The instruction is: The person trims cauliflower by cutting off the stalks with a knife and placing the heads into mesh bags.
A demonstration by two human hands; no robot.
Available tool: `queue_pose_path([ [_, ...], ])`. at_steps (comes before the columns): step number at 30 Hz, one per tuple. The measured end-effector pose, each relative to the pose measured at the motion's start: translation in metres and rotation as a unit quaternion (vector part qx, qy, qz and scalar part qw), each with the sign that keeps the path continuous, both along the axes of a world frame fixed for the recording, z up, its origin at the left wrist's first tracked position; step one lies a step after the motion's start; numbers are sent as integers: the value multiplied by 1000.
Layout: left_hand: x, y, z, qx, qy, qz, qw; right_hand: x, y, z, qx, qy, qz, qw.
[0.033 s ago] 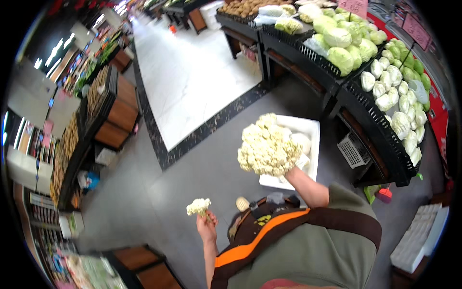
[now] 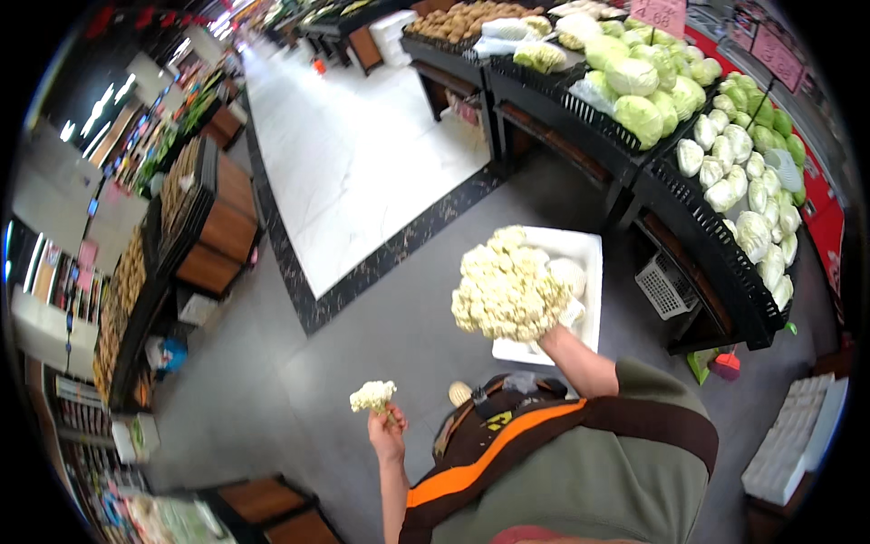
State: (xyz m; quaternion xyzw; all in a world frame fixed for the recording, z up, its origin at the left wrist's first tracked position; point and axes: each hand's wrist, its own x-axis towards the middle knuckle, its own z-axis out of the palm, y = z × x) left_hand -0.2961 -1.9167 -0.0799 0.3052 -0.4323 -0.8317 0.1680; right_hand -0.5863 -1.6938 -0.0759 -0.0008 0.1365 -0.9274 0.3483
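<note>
My left hand (image 2: 388,432), out over the grey floor, pinches a small cauliflower floret (image 2: 372,395) by its stem. To the right, a large pale cauliflower (image 2: 509,288) is held up by my right hand (image 2: 560,344). Its fingers are mostly hidden behind the cauliflower; the wrist shows at its lower right. Beneath it, partly covered, stands a white foam box (image 2: 589,263) with round white pieces inside, probably more cauliflower. I wear a dark apron (image 2: 507,442) with an orange stripe.
At the right, black display stands hold green cabbages (image 2: 633,77) and smaller pale cabbages (image 2: 739,177). A white plastic basket (image 2: 666,286) sits under one stand. Wooden produce stands (image 2: 217,220) line the left. White foam trays (image 2: 787,442) are stacked at lower right.
The view has shifted slightly. The large cauliflower sits a little lower and farther right in the picture; both hands keep their hold.
</note>
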Motion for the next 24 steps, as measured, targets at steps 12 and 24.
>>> queue_pose_path([
  [12,-253,-152,-15,119,-8,-230,966,-100,-66,-31,9,-51,-242,969],
  [24,-671,-147,3,96,-31,-418,903,-399,-53,7,-21,25,-381,924],
])
